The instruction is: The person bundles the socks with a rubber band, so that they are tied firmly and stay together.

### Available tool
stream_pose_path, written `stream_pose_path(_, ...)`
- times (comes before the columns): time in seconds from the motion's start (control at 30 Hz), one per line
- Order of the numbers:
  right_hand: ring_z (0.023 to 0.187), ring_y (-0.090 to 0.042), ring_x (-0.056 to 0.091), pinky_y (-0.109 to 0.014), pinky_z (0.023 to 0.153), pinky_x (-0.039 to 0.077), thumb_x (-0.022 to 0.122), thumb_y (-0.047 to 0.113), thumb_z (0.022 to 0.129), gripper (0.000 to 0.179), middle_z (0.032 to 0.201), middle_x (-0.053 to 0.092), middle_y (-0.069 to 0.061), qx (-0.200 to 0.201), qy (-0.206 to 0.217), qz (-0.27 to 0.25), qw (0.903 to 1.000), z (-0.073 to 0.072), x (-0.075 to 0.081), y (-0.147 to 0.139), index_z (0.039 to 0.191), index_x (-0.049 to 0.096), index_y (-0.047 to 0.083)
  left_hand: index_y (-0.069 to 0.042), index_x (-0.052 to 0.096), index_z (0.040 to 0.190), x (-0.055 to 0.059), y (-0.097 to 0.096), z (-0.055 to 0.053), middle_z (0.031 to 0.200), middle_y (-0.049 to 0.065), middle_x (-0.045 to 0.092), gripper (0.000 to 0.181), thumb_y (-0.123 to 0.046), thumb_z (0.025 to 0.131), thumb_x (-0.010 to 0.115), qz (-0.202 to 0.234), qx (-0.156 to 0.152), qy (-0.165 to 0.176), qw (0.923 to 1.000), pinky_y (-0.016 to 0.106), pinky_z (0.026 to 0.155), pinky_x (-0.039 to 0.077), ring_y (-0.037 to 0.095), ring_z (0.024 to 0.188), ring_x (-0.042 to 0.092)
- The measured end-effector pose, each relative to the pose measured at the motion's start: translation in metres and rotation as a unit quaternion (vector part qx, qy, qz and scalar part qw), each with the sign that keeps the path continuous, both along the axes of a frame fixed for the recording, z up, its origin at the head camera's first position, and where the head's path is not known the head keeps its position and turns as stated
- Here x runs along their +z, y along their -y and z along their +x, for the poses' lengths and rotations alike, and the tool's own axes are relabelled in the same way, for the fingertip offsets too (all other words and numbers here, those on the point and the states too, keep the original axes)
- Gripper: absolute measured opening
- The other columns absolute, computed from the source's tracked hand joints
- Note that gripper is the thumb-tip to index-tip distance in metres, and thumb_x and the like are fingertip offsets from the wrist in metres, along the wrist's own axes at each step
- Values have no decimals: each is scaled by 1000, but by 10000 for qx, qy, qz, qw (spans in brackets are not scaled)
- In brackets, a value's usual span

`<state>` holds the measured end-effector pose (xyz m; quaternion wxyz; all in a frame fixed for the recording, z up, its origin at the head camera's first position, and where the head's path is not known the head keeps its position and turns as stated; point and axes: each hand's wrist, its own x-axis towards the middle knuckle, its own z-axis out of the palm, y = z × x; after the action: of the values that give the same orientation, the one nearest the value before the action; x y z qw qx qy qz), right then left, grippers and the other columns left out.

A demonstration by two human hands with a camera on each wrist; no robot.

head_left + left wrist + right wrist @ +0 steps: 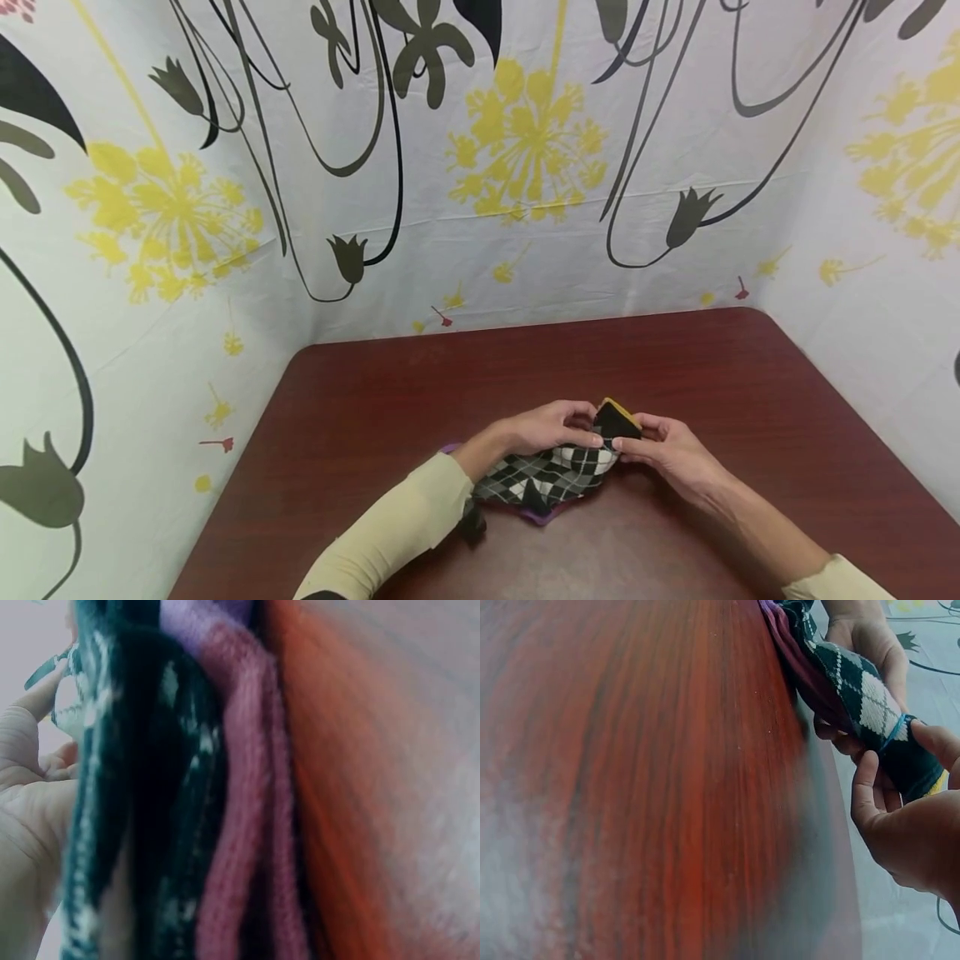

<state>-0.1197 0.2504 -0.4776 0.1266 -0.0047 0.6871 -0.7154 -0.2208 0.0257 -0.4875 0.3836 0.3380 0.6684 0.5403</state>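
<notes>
A black, grey and white argyle knit piece that looks like a sock (553, 468) stretches between my two hands, slightly above or on the table. Its black end with a yellow edge (617, 421) points up and away. My left hand (551, 427) pinches it close to that end, thumb on top. From the other side, my right hand (671, 454) grips the black end between thumb and fingers. A blue line (891, 733) crosses the sock by the right fingertips. Purple-pink knit fabric (244, 750) lies along its underside; the left wrist view is blurred there.
The dark red wooden table (420, 383) has rounded far corners. White cloth walls (480, 275) printed with yellow flowers and grey stems close in its back and sides. A dark end of fabric (472, 527) hangs below the left forearm.
</notes>
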Motion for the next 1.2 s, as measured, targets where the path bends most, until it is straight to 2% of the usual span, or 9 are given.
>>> stream_pose_path(0.13,97,-17,69,-35,86,60,74,4,99,41,116,69,-8,18,-65,149,9999,2,1,-1,131,55,-14,0,62,129,2,-1,3,115,-2,71,25,-9,106,65,-44,36,156,9999,24,93,54,5,109,67)
stream_pose_path(0.33,93,-16,67,-33,84,59,75,5,98,34,113,69,-8,82,-254,254,9993,5,2,-3,124,58,-10,3,56,144,6,0,3,125,1,67,42,-18,108,61,-335,-137,721,9967,27,95,54,9,111,65)
stream_pose_path(0.43,93,-16,68,-32,84,59,75,4,98,30,113,71,-7,98,-332,197,9992,6,2,-4,121,59,-9,0,54,146,7,1,2,129,-1,64,43,-20,108,61,-410,-205,649,9968,25,99,51,6,116,62)
stream_pose_path(0.57,92,-14,69,-31,82,60,76,1,97,26,108,72,-4,141,-470,178,9986,7,3,-2,116,60,-9,0,54,146,6,-1,2,127,0,68,43,-11,106,63,-216,-240,637,9974,26,99,52,8,114,64)
stream_pose_path(0.7,87,-13,69,-29,79,59,77,0,95,23,101,72,-2,84,-538,284,9981,7,3,-1,110,61,-7,1,54,149,4,-5,3,122,4,73,48,0,102,66,32,-238,387,9990,27,96,55,9,109,69)
stream_pose_path(0.83,87,-13,68,-31,79,60,76,1,96,23,101,73,-4,20,-509,394,9979,8,2,0,111,61,-6,1,58,142,3,-7,7,119,4,75,46,3,98,71,158,-11,-209,9997,24,92,56,5,104,69)
stream_pose_path(0.9,88,-13,68,-31,80,60,75,2,97,26,104,73,-5,45,-531,431,9976,7,1,0,117,60,-8,2,60,137,1,-8,9,118,4,76,44,4,96,74,194,115,-351,9991,23,91,57,4,103,69)
stream_pose_path(1.07,93,-12,67,-30,80,59,72,-1,98,42,113,71,-7,289,-768,509,9953,7,-2,-3,134,56,-16,-1,64,122,2,-8,13,109,-3,76,30,-3,95,78,-113,232,-527,9983,19,89,53,1,102,68)
stream_pose_path(1.2,94,-13,68,-30,80,60,74,1,97,44,116,71,-9,487,-928,652,9924,8,-2,-6,134,58,-17,-4,67,117,5,-5,14,106,-8,73,25,-10,96,80,-290,166,-781,9964,19,93,52,0,106,66)
